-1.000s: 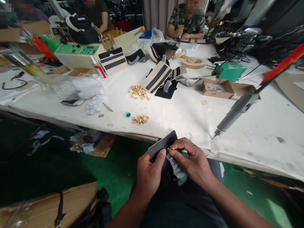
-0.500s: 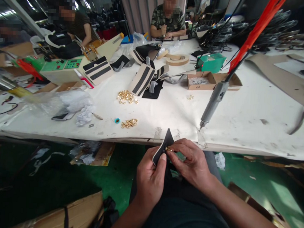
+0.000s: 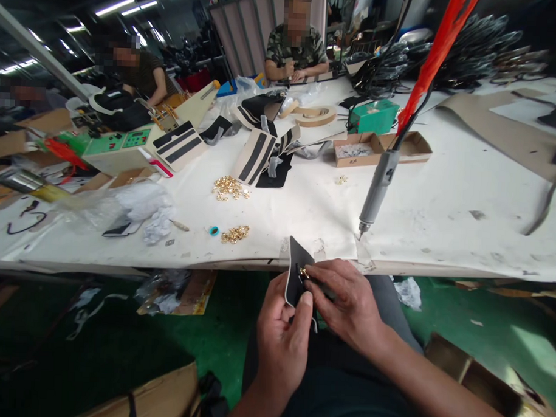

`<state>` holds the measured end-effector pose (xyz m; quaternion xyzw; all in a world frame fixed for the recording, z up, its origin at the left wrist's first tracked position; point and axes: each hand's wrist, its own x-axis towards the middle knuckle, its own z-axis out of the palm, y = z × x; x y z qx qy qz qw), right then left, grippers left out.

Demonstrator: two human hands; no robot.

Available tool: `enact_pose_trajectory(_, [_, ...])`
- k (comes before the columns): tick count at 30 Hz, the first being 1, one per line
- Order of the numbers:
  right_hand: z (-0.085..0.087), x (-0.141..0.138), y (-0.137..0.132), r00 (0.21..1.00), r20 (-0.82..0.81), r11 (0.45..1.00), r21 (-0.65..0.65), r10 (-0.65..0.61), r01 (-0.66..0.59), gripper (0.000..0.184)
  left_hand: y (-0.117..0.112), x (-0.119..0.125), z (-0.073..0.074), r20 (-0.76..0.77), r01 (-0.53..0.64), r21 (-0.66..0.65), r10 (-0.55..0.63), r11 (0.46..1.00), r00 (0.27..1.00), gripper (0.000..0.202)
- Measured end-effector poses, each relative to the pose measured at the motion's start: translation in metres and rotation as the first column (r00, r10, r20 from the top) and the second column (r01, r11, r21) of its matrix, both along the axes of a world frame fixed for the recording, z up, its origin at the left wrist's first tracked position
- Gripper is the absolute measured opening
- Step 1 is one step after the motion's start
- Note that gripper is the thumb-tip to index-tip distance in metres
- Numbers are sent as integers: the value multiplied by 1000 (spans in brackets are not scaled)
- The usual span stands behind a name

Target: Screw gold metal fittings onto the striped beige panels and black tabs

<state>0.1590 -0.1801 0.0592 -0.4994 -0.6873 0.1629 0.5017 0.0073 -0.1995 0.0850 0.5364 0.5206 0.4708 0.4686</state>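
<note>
My left hand (image 3: 283, 330) is closed on a small black leather piece (image 3: 296, 274) with a pale edge, held upright just below the table's front edge. My right hand (image 3: 348, 299) pinches a small gold metal fitting (image 3: 304, 272) against the face of that piece. Both hands sit over my lap. On the white table beyond lie two heaps of gold fittings (image 3: 231, 188) (image 3: 235, 234) and a small blue ring (image 3: 212, 230).
A grey powered screwdriver (image 3: 374, 190) hangs tip-down over the table on an orange cord. Cream-and-black striped panels (image 3: 253, 156), cardboard boxes (image 3: 380, 148), a green control box (image 3: 120, 148) and crumpled plastic (image 3: 136, 203) lie further back. Two people sit across the table.
The view has shifted, so the table sits higher and nearer. The black piece has turned in my left hand and now shows its face, with the gold fitting pressed on it.
</note>
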Motion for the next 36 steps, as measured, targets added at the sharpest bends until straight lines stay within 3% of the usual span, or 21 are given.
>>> enact_pose_trajectory(5, [8, 2, -11, 985, 57, 985, -64, 164, -160, 76, -3, -1, -2, 1, 12, 9, -12, 1000, 1000, 38])
enact_pose_trajectory(7, [9, 1, -13, 977, 88, 978, -92, 196, -187, 83, -5, 0, -2, -20, 31, 36, -31, 999, 999, 41])
enact_pose_trajectory(9, [6, -1, -14, 980, 99, 981, -107, 172, -161, 78, -10, 3, -1, -17, 65, 44, -64, 997, 998, 45])
enact_pose_trajectory(12, [0, -2, -11, 994, 70, 990, -122, 81, -72, 49, -18, 6, -1, 35, 112, 15, -112, 994, 993, 54])
enact_pose_trajectory(16, [-6, 2, -6, 995, -99, 969, -243, 22, -45, 17, -13, 0, -13, -42, 134, 80, -131, 988, 990, 57])
enact_pose_trajectory(18, [-6, 8, -2, 968, -249, 917, -383, 18, -115, 24, 0, -5, -23, -151, 157, 144, -135, 977, 979, 49])
enact_pose_trajectory(20, [-5, 15, 1, 919, -394, 830, -517, -16, -207, 33, 18, -7, -33, -233, 146, 189, -100, 971, 967, 35])
enact_pose_trajectory(22, [-5, 23, 5, 868, -490, 744, -610, -82, -274, 38, 37, -6, -41, -258, 67, 202, -13, 977, 966, 25])
enact_pose_trajectory(24, [-5, 29, 10, 828, -539, 682, -664, -153, -306, 41, 55, -2, -48, -211, -28, 140, 57, 990, 976, 33])
enact_pose_trajectory(26, [-6, 34, 16, 801, -565, 646, -690, -197, -328, 41, 70, 3, -50, -74, -33, 13, 34, 999, 997, 55])
enact_pose_trajectory(28, [-7, 39, 21, 795, -569, 617, -708, -210, -343, 40, 82, 8, -49, 84, 68, -109, -58, 992, 995, 74])
enact_pose_trajectory(30, [-7, 42, 27, 805, -553, 592, -729, -214, -344, 38, 91, 11, -47, 162, 170, -179, -142, 969, 977, 77])
enact_pose_trajectory(36, [-3, 56, 43, 890, -410, 529, -810, -201, -253, 33, 112, 15, -44, -35, 200, -197, -211, 960, 977, 53])
